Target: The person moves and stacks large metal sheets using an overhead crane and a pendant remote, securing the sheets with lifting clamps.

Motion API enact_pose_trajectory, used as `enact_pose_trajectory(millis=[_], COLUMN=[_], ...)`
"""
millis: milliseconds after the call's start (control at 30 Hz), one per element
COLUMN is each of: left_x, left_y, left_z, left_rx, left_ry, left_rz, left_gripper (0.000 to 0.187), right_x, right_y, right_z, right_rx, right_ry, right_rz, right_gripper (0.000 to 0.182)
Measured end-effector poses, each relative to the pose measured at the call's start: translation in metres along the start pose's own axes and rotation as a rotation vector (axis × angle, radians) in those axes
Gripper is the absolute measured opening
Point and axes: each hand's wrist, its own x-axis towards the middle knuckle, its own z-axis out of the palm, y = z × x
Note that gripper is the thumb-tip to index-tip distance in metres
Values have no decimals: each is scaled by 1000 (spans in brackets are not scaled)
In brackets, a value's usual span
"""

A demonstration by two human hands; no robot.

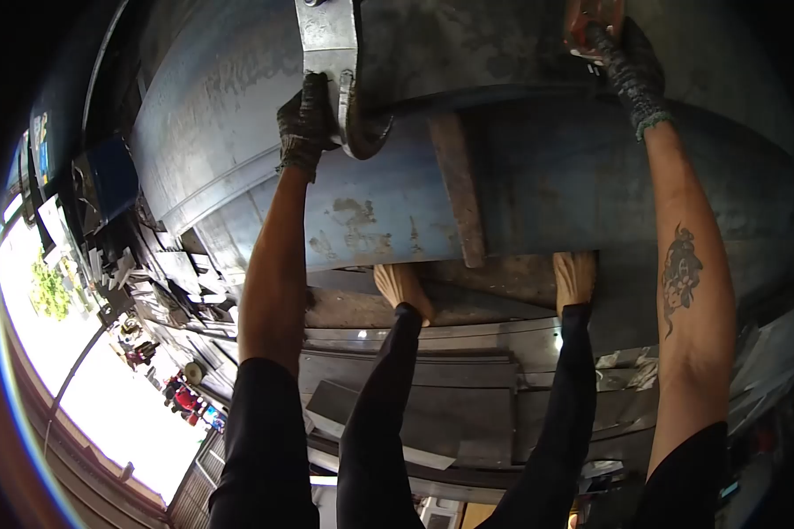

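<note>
My left hand [306, 123], in a dark grey glove, is closed around the side of a thick metal hook [331, 57] at the upper middle. The hook's curved tip hangs just right of the hand, in front of a large bluish-grey metal sheet [379, 207]. At the upper right my right hand [631, 66], gloved too, is closed on a worn red control box [594, 26], which is cut off by the top edge. A rusty flat bar [457, 189] lies across the sheet between the two hands.
My bare feet stand on a brown beam [503, 275] below the sheet. Stacked metal plates [450, 401] lie under it. Scrap pieces [181, 269] crowd the left side, near a blue object [115, 179]. A bright opening shows at the lower left.
</note>
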Motion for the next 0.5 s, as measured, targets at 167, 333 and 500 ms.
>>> enact_pose_trajectory(millis=[167, 333, 500], left_x=[-23, -1, -1], left_y=[18, -18, -11], left_z=[22, 20, 26], left_rx=[120, 29, -127], left_ry=[278, 168, 137], left_rz=[-163, -20, 124], left_gripper=[49, 50, 57], right_x=[-70, -129, -129], right_y=[-88, -110, -149], right_z=[18, 173, 260], right_rx=[-375, 161, -25], right_ry=[388, -38, -136], right_rz=[-329, -212, -85], right_gripper=[39, 45, 51])
